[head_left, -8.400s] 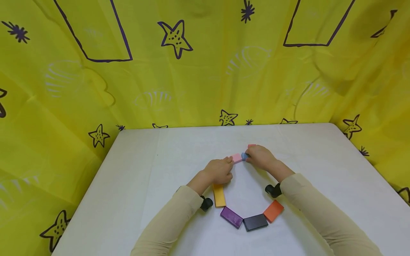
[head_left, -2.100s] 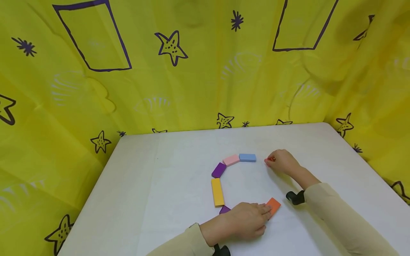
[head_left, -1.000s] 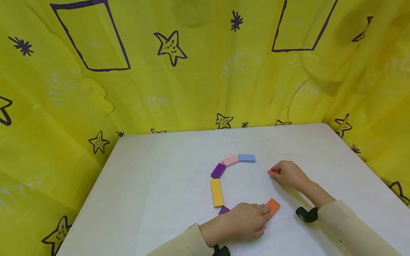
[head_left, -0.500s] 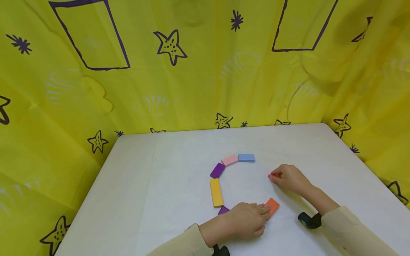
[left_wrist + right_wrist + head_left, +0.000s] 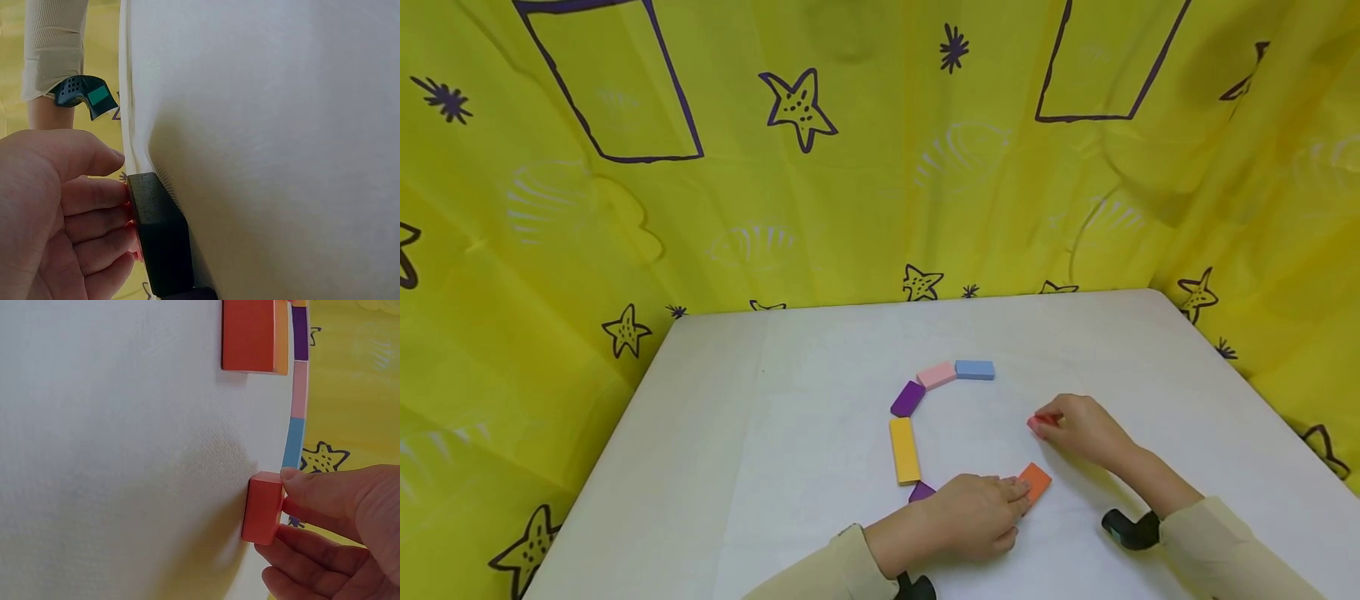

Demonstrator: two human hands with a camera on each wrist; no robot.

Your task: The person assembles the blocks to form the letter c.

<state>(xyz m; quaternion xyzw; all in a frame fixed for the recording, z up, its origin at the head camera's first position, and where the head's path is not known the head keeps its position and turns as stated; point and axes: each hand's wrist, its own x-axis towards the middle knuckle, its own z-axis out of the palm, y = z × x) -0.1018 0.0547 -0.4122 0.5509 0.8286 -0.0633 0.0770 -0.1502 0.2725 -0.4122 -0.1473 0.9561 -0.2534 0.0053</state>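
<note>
My right hand (image 5: 1086,429) pinches a small coral-red block (image 5: 262,509) between thumb and fingers, low over or on the white table. Nearer me, my left hand (image 5: 973,517) reaches across with its fingertips resting on an orange block (image 5: 1036,481). A black block (image 5: 161,237) lies beside the left fingers in the left wrist view; the left hand hides it from the head view. A curve of blocks runs round the left: blue (image 5: 974,370), pink (image 5: 936,375), a purple block (image 5: 908,399), a yellow block (image 5: 905,451) and a partly covered purple block (image 5: 921,492).
The white table (image 5: 805,392) carries the blocks and extends to both sides. A yellow curtain (image 5: 865,208) with starfish drawings hangs along its back and sides. Each wrist wears a black camera mount (image 5: 1131,529).
From the pink block my left hand has come down to the orange one. My right hand has left the blue block and brought the coral-red block nearer me, still drifting that way lately.
</note>
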